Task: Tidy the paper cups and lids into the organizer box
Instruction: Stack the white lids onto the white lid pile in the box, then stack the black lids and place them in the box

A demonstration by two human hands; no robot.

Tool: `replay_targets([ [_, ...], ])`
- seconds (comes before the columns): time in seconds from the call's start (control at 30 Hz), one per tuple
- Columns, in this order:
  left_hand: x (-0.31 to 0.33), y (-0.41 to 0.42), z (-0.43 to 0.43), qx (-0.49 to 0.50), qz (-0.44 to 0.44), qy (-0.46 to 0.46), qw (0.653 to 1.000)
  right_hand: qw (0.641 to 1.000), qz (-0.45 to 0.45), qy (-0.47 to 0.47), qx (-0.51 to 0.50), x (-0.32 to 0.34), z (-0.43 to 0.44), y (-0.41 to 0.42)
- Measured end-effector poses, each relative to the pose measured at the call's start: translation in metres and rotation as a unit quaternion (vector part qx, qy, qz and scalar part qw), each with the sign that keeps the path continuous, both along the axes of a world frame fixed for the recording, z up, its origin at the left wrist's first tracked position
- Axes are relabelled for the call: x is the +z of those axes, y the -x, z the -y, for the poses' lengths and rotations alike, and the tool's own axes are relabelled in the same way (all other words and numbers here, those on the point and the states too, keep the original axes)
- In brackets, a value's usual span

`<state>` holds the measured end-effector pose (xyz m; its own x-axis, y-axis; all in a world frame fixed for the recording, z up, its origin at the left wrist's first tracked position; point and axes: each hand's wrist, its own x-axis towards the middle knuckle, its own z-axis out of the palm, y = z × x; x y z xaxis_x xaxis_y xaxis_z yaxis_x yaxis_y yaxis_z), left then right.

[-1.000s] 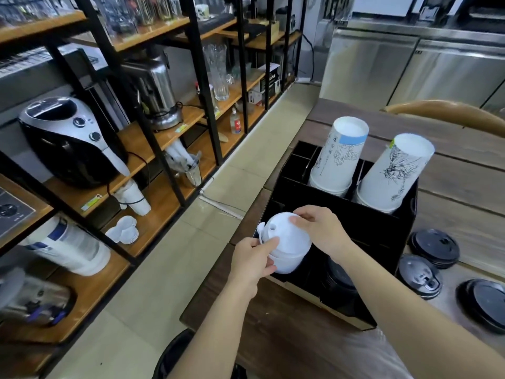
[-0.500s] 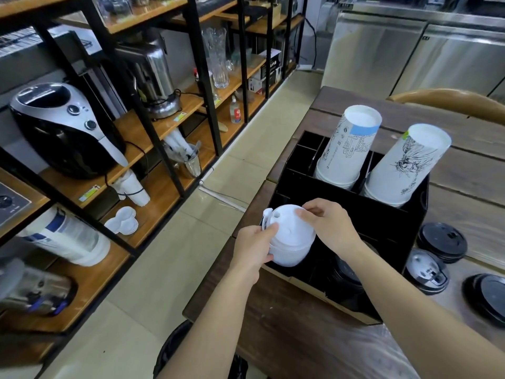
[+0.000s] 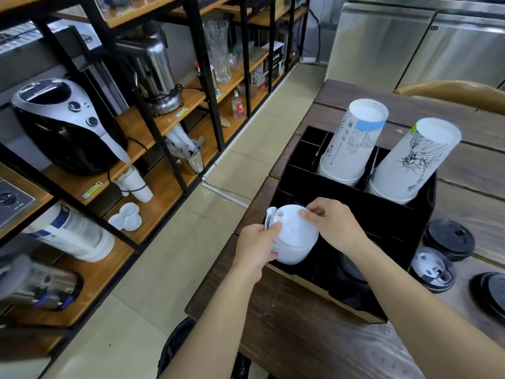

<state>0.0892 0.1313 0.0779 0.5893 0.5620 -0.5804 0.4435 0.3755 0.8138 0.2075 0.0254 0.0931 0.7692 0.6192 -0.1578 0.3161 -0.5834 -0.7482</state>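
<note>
A black organizer box [image 3: 393,214] stands on the wooden table. Two stacks of upside-down printed paper cups [image 3: 352,140] [image 3: 410,162] lean in its rear compartments. A stack of white lids [image 3: 293,242] sits in the front left compartment. My left hand [image 3: 255,247] grips the stack's left side and my right hand [image 3: 332,225] pinches its top right rim. Black lids [image 3: 348,272] lie in the front middle compartment, partly hidden by my right forearm. More black lids lie on the table to the right: one pile [image 3: 449,239], one lid with a white underside [image 3: 431,269], another pile [image 3: 490,294].
Wooden shelves with black metal posts [image 3: 153,132] run along the left, holding an air fryer [image 3: 65,124], a metal blender, glass vases and cup stacks. A tiled aisle lies between shelves and table. Steel cabinets [image 3: 410,42] and a wooden chair back [image 3: 453,94] stand behind.
Both hands stay on the white lid stack, which has settled slightly lower into the front left compartment. The view has shifted a little.
</note>
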Motion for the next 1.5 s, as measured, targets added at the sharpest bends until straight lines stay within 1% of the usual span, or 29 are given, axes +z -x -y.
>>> replay_targets([
  [0.17, 0.000, -0.002, 0.000, 0.020, -0.001, -0.003, 1.000, 1.000, -0.005, 0.024, 0.006, 0.002, 0.000, -0.005],
  [0.23, 0.001, -0.003, 0.002, 0.028, -0.001, -0.018, 0.999, 1.000, -0.004, 0.027, -0.004, 0.002, -0.002, -0.005],
  [0.3, -0.001, -0.005, 0.004, 0.029, -0.005, -0.050, 0.998, 0.999, 0.006, 0.027, -0.022, 0.001, -0.003, -0.003],
  [0.4, -0.004, -0.005, 0.005, 0.019, -0.017, -0.131, 0.991, 0.999, 0.013, 0.024, -0.036, 0.001, -0.004, 0.001],
  [0.47, -0.004, -0.004, 0.004, 0.010, -0.014, -0.176, 0.984, 0.999, 0.016, 0.034, -0.016, 0.001, -0.004, 0.000],
  [0.53, -0.003, -0.004, 0.002, -0.020, -0.022, -0.198, 0.980, 0.998, 0.028, 0.056, 0.021, 0.000, -0.004, -0.002],
  [0.6, -0.002, -0.005, -0.003, -0.044, -0.039, -0.219, 0.974, 0.997, 0.021, 0.061, 0.035, 0.001, -0.006, -0.006],
  [0.73, -0.003, -0.009, -0.012, -0.052, -0.052, -0.200, 0.977, 0.998, 0.004, 0.056, 0.039, 0.001, -0.008, -0.011],
  [0.83, -0.001, -0.009, -0.010, -0.065, -0.066, -0.215, 0.972, 0.997, 0.012, 0.063, 0.033, -0.003, -0.009, -0.011],
  [0.93, -0.005, -0.009, -0.008, -0.052, -0.070, -0.211, 0.974, 0.997, 0.015, 0.066, 0.025, -0.003, -0.009, -0.010],
  [1.1, -0.003, -0.011, -0.011, -0.069, -0.084, -0.206, 0.972, 0.996, 0.007, 0.077, 0.047, 0.006, -0.006, -0.008],
  [1.2, 0.001, -0.008, -0.013, -0.095, -0.108, -0.241, 0.960, 0.995, 0.041, 0.079, 0.040, 0.016, 0.001, -0.001],
  [1.3, 0.014, -0.006, -0.011, -0.069, -0.133, -0.305, 0.941, 0.995, 0.094, 0.043, -0.004, 0.030, 0.016, 0.002],
  [1.33, 0.022, -0.006, -0.006, -0.052, -0.126, -0.334, 0.933, 0.993, 0.113, 0.028, -0.014, 0.034, 0.023, 0.003],
  [1.37, 0.030, -0.007, 0.001, -0.040, -0.100, -0.366, 0.924, 0.991, 0.131, 0.012, -0.021, 0.037, 0.032, 0.003],
  [1.43, 0.050, -0.014, 0.023, -0.036, -0.017, -0.425, 0.904, 0.986, 0.162, -0.023, -0.040, 0.040, 0.054, 0.002],
  [1.5, 0.068, -0.025, 0.054, -0.061, 0.088, -0.457, 0.883, 0.979, 0.184, -0.051, -0.076, 0.040, 0.081, 0.000],
])
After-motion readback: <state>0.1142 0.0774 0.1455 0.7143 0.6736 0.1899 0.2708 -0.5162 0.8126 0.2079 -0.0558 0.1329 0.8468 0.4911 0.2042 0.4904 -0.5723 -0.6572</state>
